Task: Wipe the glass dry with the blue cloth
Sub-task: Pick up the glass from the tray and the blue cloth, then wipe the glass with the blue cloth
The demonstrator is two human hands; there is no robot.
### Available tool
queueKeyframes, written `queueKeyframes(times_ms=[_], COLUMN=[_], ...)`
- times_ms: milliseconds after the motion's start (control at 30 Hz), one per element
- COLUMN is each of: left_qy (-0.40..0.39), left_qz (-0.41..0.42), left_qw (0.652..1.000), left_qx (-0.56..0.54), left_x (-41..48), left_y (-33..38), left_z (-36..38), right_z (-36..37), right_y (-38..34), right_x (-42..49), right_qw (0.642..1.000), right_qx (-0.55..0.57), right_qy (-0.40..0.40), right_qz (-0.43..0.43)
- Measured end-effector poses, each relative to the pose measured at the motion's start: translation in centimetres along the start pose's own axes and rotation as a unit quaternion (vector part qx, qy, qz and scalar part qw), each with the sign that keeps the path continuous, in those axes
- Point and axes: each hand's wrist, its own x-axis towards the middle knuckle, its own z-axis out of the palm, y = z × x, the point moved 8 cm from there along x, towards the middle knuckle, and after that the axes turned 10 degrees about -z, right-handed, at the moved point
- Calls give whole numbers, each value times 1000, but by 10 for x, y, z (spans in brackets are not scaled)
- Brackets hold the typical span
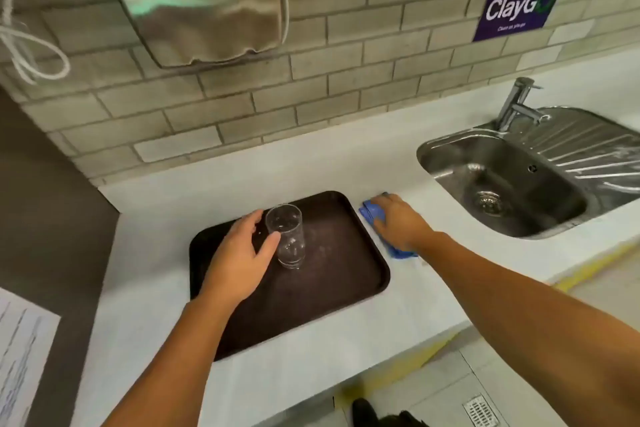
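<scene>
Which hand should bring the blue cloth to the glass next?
The right hand: it already rests on the blue cloth beside the tray. The left hand is around the glass.

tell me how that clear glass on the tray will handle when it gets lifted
The glass is tall and narrow and stands upright on the dark tray, so a sideways nudge could probably tip it. Droplets show on its wall, so it may be slippery in the left hand. It looks thin and clear, likely light but breakable.
</scene>
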Motion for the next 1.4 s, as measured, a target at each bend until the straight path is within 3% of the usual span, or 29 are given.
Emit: queueKeyframes(times_ms=[167, 400, 700, 1033, 1133, 1267, 1333, 1400], left_qy=[-41, -37, -11, -27, -31, -40, -51, -48], left_qz=[-86, -130, -174, -163, -176, -190, -186, -184], left_qw=[994, 985, 978, 979, 971, 957, 949, 943], left_qx=[-60, -106, -116, -118, -159, -214, -249, -274], left_x=[14, 29, 35, 49, 51, 47, 45, 41], left_y=[-20, -17, -26, -36, -40, -33, -27, -20], left_z=[37, 68, 73, 75, 71, 65, 63, 55], right_z=[33, 39, 39, 50, 44, 24, 30, 40], right_y=[50, 68, 69, 79, 87, 86, 81, 59], right_x=[-3, 14, 26, 31, 35, 23, 13, 7], right_qw=[989, 981, 982, 984, 993, 957, 895, 785], right_qx=[-87, -180, -187, -164, -52, 182, 349, 541], right_qy=[-112, -68, -4, -41, -21, 128, 171, 176], right_qz=[49, 1, -8, 52, 102, 185, 219, 245])
